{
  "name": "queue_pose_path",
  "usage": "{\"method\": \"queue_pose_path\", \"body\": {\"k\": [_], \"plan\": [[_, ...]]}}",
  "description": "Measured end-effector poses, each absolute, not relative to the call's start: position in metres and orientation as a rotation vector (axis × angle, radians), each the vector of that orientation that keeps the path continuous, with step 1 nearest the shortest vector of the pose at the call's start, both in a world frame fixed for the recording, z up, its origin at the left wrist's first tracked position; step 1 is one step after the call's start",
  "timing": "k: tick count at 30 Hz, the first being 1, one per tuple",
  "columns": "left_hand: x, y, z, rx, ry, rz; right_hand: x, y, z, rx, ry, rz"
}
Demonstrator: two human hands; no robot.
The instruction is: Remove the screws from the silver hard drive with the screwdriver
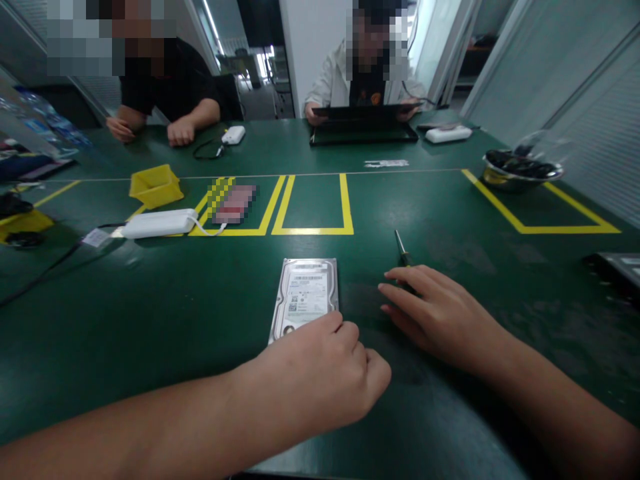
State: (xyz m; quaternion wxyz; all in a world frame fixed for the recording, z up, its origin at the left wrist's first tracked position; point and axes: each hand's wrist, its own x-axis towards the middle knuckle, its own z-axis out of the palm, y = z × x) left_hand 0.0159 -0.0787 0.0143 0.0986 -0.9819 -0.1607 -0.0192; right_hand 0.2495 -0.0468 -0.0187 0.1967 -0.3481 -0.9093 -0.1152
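A silver hard drive [309,290] with a white label lies face up on the green table before me. My left hand [327,370] is closed in a fist across the drive's near end and covers it. What those fingers hold, if anything, is hidden. To the right, my right hand [425,307] is open, its fingers apart. Under and just beyond its fingertips lies a screwdriver [401,248], shaft pointing away from me; most of its handle is hidden by the hand.
Yellow tape [313,231] marks out boxes on the table [200,373]. Leftward are a yellow bin [157,185] and a white power bank [160,223] with cables. A metal bowl [523,170] of dark items stands right, another drive [620,270] at the right edge. Two people sit opposite.
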Motion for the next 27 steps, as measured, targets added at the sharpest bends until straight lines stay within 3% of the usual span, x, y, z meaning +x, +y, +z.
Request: {"method": "queue_pose_path", "body": {"k": [12, 27], "plan": [[0.010, -0.083, 0.013, -2.913, -0.548, -0.075, 0.251, -0.047, -0.021, -0.990, -2.556, -0.290], [-0.022, -0.076, -0.012, -3.141, -0.951, -0.492, 0.248, -0.046, -0.022, -0.986, -2.565, -0.259]]}}
